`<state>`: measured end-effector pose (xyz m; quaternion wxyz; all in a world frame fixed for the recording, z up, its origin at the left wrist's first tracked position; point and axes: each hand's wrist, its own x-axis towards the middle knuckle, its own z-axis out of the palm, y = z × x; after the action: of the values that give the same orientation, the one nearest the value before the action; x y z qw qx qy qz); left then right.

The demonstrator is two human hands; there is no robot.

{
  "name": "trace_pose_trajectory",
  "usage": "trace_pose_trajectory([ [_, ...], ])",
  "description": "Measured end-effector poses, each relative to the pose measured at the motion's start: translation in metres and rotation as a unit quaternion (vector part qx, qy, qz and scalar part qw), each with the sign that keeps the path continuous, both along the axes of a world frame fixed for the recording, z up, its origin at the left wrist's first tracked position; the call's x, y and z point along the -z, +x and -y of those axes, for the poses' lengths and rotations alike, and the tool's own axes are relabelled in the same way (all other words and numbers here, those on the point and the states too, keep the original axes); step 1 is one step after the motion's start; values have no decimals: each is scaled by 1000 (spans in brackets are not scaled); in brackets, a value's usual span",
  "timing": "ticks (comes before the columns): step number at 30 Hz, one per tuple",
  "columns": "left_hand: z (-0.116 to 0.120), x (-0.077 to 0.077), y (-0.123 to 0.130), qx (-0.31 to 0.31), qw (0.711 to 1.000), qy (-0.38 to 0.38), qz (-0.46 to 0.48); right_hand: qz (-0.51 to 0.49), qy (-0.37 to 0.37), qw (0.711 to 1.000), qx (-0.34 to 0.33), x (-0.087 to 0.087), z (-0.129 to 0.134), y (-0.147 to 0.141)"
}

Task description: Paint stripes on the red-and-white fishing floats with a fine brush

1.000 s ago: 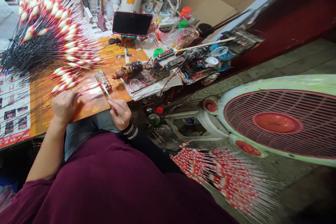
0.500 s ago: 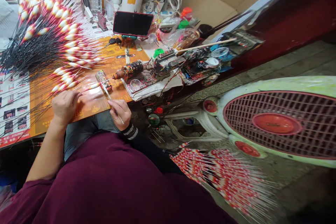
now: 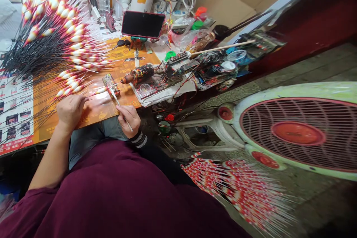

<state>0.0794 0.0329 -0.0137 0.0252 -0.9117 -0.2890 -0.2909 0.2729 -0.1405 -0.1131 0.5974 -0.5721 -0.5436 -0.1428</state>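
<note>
My left hand (image 3: 71, 111) is closed at the desk's front edge, fingers pinching the thin stem of a fishing float (image 3: 100, 90). The float has a white-and-yellow body with red ends and lies level, its far end reaching to the copper-coloured nose of a paint-spotted motor (image 3: 142, 72). In my right hand (image 3: 128, 119) is a slim pale paintbrush (image 3: 113, 94), slanting up to the float beside a small paint-stained block (image 3: 107, 80). Whether the brush's tip touches the float I cannot tell. Several finished-looking floats (image 3: 69, 83) lie just beyond my left hand.
A large bundle of floats with black stems (image 3: 36, 52) fills the desk's left. A phone (image 3: 143, 24) stands at the back, near keys (image 3: 122, 42) and paint-crusted clutter (image 3: 214, 67). On the right are a fan (image 3: 295, 130) and more red floats (image 3: 245, 189) low down.
The whole view has shifted slightly. Both hands keep their grips, and the float and brush stay in nearly the same place relative to the motor.
</note>
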Motion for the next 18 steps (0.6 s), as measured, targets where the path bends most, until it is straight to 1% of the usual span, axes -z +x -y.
trace_pose_trajectory([
  [4, 2, -5, 0, -2, 1000, -19, -8, -15, 22, 1000, 0, -1, 2, 1],
  [7, 1, -14, -12, -17, 998, -52, -20, -25, 51, 998, -20, -3, 3, 2],
  [11, -4, -27, -47, -66, 991, -117, -27, -28, 65, 997, -34, -2, 5, 3],
  [13, -8, -30, -67, -75, 988, -128, -42, -35, 62, 997, -40, -1, 5, 3],
  [16, -16, -27, -93, -98, 987, -111, -66, -40, 61, 997, -41, -1, 6, 3],
  [18, -20, -22, -104, -120, 986, -94, -66, -33, 60, 997, -30, -3, 7, 2],
])
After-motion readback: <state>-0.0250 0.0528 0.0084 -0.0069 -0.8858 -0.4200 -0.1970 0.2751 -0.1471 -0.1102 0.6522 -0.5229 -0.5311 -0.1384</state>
